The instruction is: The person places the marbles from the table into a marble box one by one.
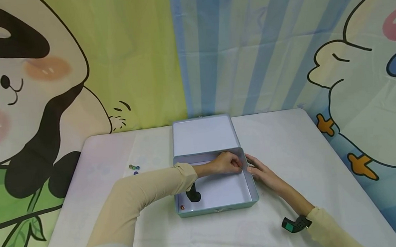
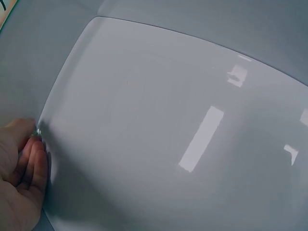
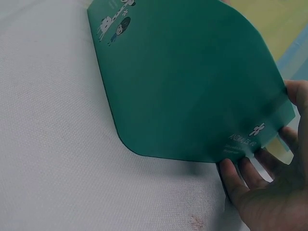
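A metal box (image 1: 218, 209), green outside and pale inside, stands on the table with its hinged lid (image 1: 203, 135) laid back. My left hand (image 1: 225, 162) reaches inside, by the right wall. Its thumb and fingertips pinch a small glassy marble (image 2: 37, 131), mostly covered by the fingers. Outside the box, my right hand (image 1: 263, 173) rests its fingers against the right wall; in the right wrist view they touch the green side (image 3: 192, 86), which bears printed figures. An orange-brown marble (image 1: 182, 207) lies in the box's front left corner.
Several green and blue marbles (image 1: 134, 167) lie on the white table (image 1: 151, 141) left of the box. A black wrist strap part (image 1: 193, 194) hangs under the left sleeve over the box floor. Printed curtains (image 1: 234, 53) stand behind the table.
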A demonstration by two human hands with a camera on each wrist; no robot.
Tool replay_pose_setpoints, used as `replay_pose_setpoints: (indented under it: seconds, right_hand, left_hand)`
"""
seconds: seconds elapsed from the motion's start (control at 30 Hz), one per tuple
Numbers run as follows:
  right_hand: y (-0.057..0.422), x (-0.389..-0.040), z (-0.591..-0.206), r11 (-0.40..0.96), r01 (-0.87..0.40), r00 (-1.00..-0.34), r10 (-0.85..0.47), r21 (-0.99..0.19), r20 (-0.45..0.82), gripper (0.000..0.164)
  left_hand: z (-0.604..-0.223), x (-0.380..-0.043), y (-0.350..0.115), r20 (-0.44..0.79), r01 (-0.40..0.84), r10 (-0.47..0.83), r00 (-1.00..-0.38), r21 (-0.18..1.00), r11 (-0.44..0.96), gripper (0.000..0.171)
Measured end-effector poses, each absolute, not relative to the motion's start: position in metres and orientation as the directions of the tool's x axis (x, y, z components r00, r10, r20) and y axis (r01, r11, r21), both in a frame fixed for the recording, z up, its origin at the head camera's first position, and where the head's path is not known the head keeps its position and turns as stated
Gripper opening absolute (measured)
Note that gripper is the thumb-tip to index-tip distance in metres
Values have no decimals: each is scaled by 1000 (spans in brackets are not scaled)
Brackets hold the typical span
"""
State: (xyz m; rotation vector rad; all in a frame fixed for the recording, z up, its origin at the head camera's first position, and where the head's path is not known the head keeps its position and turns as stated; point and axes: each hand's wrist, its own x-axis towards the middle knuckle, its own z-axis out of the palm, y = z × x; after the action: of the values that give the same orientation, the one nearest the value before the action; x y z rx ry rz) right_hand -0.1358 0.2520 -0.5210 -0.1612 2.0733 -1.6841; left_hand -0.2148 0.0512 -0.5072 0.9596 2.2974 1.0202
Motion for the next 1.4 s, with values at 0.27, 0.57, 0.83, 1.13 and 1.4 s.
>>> replay_pose_setpoints:
  seconds: [0.27, 0.57, 0.83, 1.13, 1.4]
  right_hand:
    - [252, -136, -526, 232, 183, -884, -386, -955, -263, 65]
    - [248, -137, -525, 219, 200, -881, -386, -955, -274, 67]
    - [245, -140, -525, 223, 201, -875, -396, -954, -277, 66]
    - [248, -140, -520, 263, 191, -885, -370, -946, -282, 65]
    - [251, -137, -520, 261, 192, -894, -352, -946, -279, 65]
  left_hand:
    - [-512, -214, 49, -99, 429, 749, -655, 767, 477, 11]
    - [-517, -214, 46, -76, 441, 737, -672, 758, 480, 13]
    - [-498, -208, 16, -140, 387, 752, -644, 789, 478, 25]
    - [-435, -201, -83, -65, 379, 754, -654, 834, 401, 25]
    - [-424, -200, -193, -22, 264, 493, -870, 823, 502, 29]
